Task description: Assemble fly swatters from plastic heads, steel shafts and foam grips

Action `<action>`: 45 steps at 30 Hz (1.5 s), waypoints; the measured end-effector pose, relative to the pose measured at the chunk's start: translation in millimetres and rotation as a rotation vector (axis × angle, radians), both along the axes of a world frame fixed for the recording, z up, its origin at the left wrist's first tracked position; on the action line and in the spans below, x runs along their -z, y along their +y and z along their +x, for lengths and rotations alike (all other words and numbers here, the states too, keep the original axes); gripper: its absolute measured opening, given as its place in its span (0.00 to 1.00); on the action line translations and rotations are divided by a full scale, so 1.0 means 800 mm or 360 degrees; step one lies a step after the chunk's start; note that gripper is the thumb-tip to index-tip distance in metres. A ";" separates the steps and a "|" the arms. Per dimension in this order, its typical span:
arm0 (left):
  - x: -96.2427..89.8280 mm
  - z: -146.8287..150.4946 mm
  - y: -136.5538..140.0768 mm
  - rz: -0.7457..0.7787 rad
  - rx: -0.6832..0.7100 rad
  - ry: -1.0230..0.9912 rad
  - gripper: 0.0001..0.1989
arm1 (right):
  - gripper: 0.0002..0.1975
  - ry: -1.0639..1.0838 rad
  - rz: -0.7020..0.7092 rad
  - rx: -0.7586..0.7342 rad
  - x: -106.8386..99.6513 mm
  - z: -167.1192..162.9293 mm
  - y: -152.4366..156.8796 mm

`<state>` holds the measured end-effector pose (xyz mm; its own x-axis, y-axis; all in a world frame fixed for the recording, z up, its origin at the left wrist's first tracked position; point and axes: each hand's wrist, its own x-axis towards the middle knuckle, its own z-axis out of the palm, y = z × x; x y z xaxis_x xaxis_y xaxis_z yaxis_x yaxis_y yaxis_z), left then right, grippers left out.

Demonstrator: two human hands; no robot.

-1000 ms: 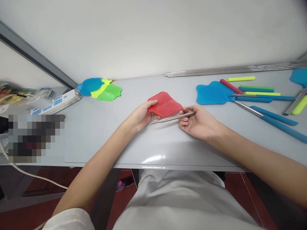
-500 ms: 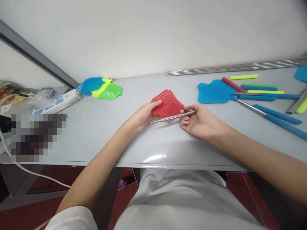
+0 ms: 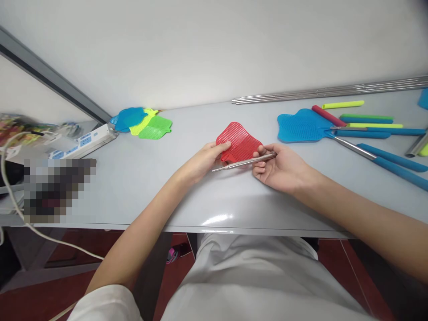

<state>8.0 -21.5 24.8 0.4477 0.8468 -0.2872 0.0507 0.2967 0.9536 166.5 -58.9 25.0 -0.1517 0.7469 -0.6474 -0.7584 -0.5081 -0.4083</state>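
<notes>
Between my hands, above the grey table (image 3: 187, 200), is a red perforated fly swatter head (image 3: 239, 138). My left hand (image 3: 209, 161) pinches it near its narrow neck, thumb on top. My right hand (image 3: 276, 169) is closed around a thin metal telescopic rod (image 3: 239, 163), whose slim end points left, just below the red head. The right fingertips also meet the red head's right corner. To the right lie blue fly swatters (image 3: 302, 126) with metal shafts and blue handles.
Foam-like grip tubes, among them a red one (image 3: 329, 116) and a yellow one (image 3: 343, 104), lie at the right. Metal rods (image 3: 301, 95) line the wall. Blue, yellow and green swatter heads (image 3: 155, 128) overlap at back left, beside a white power strip (image 3: 85, 141). A cable (image 3: 63, 243) hangs at left.
The red swatter head has shifted slightly to the right and turned a little in my left hand. Both hands keep their holds. The whole view has moved slightly.
</notes>
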 end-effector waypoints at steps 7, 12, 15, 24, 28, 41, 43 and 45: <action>0.004 -0.001 0.000 0.0082 0.0051 0.0091 0.11 | 0.06 0.0030 -0.0004 0.0002 0.003 0.001 0.001; 0.003 -0.002 -0.001 0.0112 0.0106 0.0098 0.13 | 0.06 0.0037 0.0008 0.0009 0.002 0.002 0.000; 0.001 -0.001 -0.002 0.0107 0.0086 0.0120 0.13 | 0.06 0.0046 0.0008 0.0035 0.003 0.001 0.000; -0.001 0.001 -0.004 0.0223 0.0097 0.0185 0.13 | 0.06 0.0090 0.0021 0.0089 0.004 0.000 0.000; 0.001 0.004 -0.003 0.0225 0.0028 0.0134 0.10 | 0.06 0.0096 0.0019 0.0086 0.005 0.000 0.001; 0.007 0.007 -0.005 0.0314 0.0088 0.0093 0.13 | 0.09 0.0189 0.0202 0.0022 0.003 -0.007 -0.001; 0.009 0.008 -0.006 0.0330 0.0105 0.0085 0.13 | 0.09 0.0199 0.0233 0.0025 0.004 -0.008 -0.002; 0.010 0.008 -0.006 0.0329 0.0114 0.0082 0.13 | 0.09 0.0195 0.0249 0.0027 0.004 -0.009 -0.002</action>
<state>14.6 -26.5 17.1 0.4981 0.8565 -0.1349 0.1148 0.0891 0.9894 159.6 -60.6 22.2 -0.2089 0.8400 -0.5008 -0.8150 -0.4325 -0.3856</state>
